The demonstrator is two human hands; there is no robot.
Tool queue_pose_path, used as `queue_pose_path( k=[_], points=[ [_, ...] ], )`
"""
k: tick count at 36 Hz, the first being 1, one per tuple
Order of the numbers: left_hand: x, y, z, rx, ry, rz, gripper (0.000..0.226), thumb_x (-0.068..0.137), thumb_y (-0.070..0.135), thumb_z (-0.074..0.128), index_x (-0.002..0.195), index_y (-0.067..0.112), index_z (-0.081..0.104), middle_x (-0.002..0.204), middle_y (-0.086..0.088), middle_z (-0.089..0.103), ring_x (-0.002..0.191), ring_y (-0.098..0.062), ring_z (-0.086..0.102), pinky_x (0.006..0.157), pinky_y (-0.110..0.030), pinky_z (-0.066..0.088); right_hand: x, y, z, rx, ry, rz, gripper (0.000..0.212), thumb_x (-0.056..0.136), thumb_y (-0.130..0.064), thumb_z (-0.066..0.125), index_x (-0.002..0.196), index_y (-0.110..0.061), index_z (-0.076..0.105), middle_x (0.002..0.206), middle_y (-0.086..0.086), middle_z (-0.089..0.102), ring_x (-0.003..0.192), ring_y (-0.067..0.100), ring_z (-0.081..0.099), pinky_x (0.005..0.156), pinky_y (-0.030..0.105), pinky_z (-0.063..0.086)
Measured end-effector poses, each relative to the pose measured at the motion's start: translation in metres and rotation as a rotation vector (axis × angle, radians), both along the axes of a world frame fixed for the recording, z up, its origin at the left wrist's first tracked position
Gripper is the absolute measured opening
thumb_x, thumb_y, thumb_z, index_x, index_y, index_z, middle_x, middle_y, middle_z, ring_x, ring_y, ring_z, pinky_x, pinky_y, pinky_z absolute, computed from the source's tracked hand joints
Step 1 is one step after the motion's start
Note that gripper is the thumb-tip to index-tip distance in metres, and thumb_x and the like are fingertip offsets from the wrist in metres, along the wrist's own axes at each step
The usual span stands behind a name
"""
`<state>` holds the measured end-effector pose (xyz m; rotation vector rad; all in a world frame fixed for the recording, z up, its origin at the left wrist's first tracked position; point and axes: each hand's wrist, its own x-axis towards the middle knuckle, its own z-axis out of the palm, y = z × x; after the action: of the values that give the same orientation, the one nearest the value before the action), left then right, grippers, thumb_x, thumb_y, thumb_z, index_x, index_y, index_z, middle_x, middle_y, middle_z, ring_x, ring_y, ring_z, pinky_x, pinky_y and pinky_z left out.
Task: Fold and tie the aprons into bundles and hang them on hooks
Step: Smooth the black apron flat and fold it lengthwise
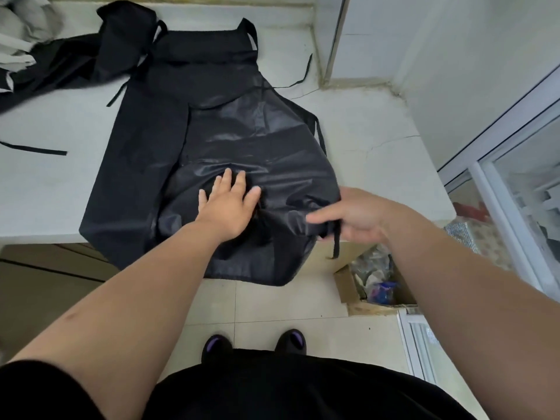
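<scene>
The black apron (218,122) lies spread on the white table (45,192), hem hanging over the near edge. The left hand (228,204) presses flat on it, fingers spread. At its 3 o'clock, the right hand (353,215) pinches the apron's edge, seemingly with a tie strap (335,247).

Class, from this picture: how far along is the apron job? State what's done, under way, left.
Done: nothing bundled. Under way: left hand presses the spread apron flat while right hand pinches its edge, starting a fold. Left: tying, the heaped aprons, hanging; no hooks show.
</scene>
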<state>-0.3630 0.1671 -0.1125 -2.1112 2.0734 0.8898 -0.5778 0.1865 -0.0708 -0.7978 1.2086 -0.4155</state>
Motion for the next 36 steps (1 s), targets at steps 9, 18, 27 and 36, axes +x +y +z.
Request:
queue_pose_path(
  k=[9,18,27,36],
  points=[
    [0.01,0.014,0.004,-0.021,-0.172,-0.075,0.065,0.095,0.063,0.016,0.153,0.033,0.013,0.16,-0.005,-0.014,0.147,-0.027,-0.009,0.116,-0.05,-0.006,0.006,0.005,0.003,-0.164,-0.051,-0.459,0.013,0.085,-0.027,0.068,0.088,-0.016,0.072,0.094,0.004,0.073,0.087,0.021,0.069,0.083,0.035,0.055],
    [0.009,0.041,0.022,-0.184,-0.053,-0.172,0.043,0.102,0.035,0.031,0.139,0.02,0.047,0.149,0.001,0.036,0.133,-0.026,0.034,0.105,-0.041,0.034,0.024,0.034,0.007,-0.319,0.575,-0.226,0.014,0.088,-0.028,0.063,0.082,-0.015,0.064,0.079,0.001,0.063,0.074,0.02,0.059,0.06,0.024,0.048],
    [0.014,0.045,0.012,-0.02,-0.189,-0.267,0.064,0.1,0.049,0.031,0.154,0.022,0.009,0.161,-0.004,0.002,0.148,-0.024,0.001,0.119,-0.048,0.011,0.021,0.058,0.01,-0.097,0.456,-0.43,0.007,0.085,-0.013,0.068,0.09,-0.013,0.064,0.096,0.01,0.067,0.087,0.029,0.066,0.079,0.04,0.056],
    [0.013,0.043,0.006,-0.143,-0.163,-0.34,0.057,0.101,0.045,0.034,0.152,0.024,0.019,0.161,-0.003,0.008,0.148,-0.024,0.003,0.119,-0.048,0.008,0.029,0.045,0.023,-0.143,0.307,-0.507,0.054,0.068,-0.05,0.073,0.109,-0.015,0.068,0.103,0.004,0.072,0.097,0.026,0.067,0.095,0.044,0.05]
  ],
)
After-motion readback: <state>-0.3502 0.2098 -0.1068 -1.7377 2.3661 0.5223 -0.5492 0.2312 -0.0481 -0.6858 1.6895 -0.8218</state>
